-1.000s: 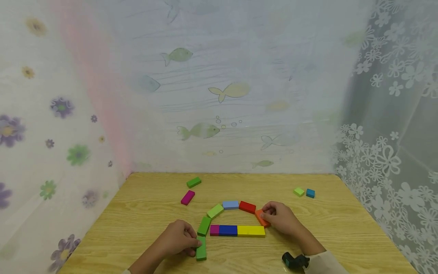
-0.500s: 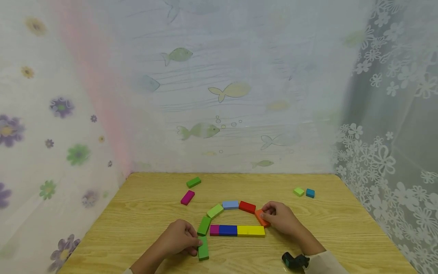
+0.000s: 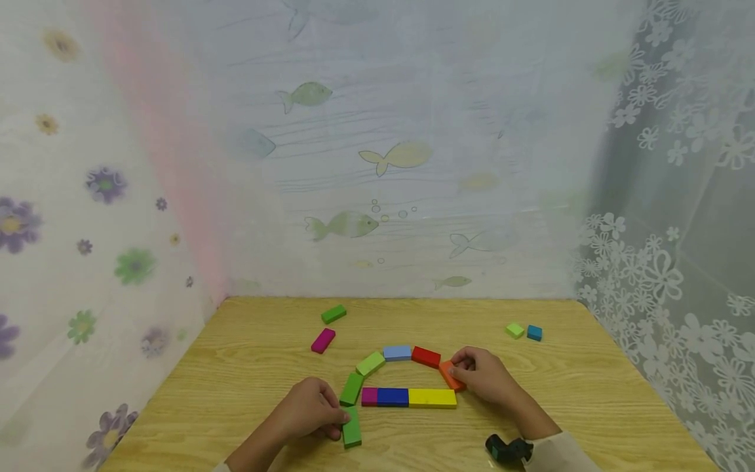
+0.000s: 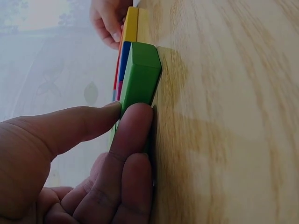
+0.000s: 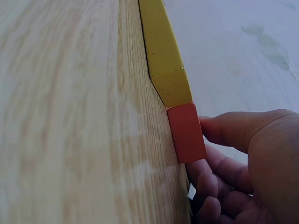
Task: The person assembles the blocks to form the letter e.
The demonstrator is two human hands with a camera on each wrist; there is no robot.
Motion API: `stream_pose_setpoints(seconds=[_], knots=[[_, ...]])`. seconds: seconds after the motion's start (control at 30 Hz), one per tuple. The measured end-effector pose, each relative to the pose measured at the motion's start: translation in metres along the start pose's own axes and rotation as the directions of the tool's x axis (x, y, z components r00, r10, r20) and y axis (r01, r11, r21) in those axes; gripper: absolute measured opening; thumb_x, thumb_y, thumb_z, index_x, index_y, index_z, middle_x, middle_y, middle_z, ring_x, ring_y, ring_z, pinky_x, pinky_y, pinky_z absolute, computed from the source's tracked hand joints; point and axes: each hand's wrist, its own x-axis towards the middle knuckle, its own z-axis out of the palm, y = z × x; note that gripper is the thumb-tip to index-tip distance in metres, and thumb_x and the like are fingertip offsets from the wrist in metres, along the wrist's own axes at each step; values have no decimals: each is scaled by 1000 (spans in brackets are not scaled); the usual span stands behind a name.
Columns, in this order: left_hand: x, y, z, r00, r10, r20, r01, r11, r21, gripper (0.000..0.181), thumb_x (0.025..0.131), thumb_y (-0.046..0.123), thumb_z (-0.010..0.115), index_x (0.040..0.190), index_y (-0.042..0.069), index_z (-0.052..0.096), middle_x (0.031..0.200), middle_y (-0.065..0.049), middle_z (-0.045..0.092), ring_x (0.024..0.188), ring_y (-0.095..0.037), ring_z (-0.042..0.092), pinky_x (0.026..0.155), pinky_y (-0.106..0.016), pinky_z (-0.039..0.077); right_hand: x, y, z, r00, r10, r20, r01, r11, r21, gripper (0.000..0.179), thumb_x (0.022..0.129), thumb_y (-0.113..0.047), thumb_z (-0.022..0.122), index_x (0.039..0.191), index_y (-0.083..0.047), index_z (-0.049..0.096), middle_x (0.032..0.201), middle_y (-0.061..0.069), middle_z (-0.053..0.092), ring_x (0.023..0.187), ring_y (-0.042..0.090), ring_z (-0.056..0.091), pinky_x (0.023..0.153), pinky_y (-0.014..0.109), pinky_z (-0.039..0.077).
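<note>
Near end of green rectangular wooden-looking block (image 3: 352, 432) swung rightward | left hand (image 3: 309, 408) fingers (image 4: 133, 133) pinch it at the arch's (image 3: 397, 353) left foot; right hand (image 3: 485, 375) pinches orange wooden-looking block (image 3: 449, 378) opposite, both on counter (image 3: 265, 367) | I judge: aligning curve; next calls for gentle release.

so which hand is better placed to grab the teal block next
Probably the right hand: it's nearer the teal block, though it must first release the orange block. The left hand is farther off, pinching a green block.
</note>
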Motion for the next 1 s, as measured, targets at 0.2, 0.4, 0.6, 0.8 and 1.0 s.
stream_pose_setpoints(seconds=[0.2,0.4,0.6,0.8,1.0], knots=[[1,0,-1,999,-30,-16,30,1000,3,52,83,19,88,114,-3,53,79,-9,75,66,-21,75,63,-36,61,0,0,0,1000,-2,-2,2,1000,-3,18,96,-20,74,110,-9,70,94,1,64,82,17,55,72,31,48],[2,0,-1,1000,-23,1,23,1000,14,48,84,20,86,113,-2,55,78,-8,76,65,-22,75,62,-36,61,1,1,0,1000,-9,3,9,1000,1,18,97,-20,74,110,-9,70,94,1,64,82,17,55,72,31,49],[4,-2,0,1000,-13,9,13,1000,21,45,85,21,86,111,0,56,75,-8,76,63,-21,74,59,-34,58,3,4,1,1000,-1,0,1,1000,-6,15,97,-19,73,109,-10,70,93,1,64,82,17,56,73,30,49],[7,-5,2,1000,-8,16,7,1000,15,45,85,22,86,111,0,56,75,-8,76,62,-21,74,58,-33,57,3,5,1,1000,-3,3,3,1000,-5,16,97,-19,73,109,-10,71,93,1,65,82,17,56,71,28,49],[8,-6,2,1000,3,14,-3,999,32,46,85,24,85,111,1,55,74,-7,76,63,-21,74,57,-33,56,3,4,1,1000,-13,-3,13,1000,-8,16,97,-20,74,109,-10,71,93,1,65,82,17,56,71,30,49]])
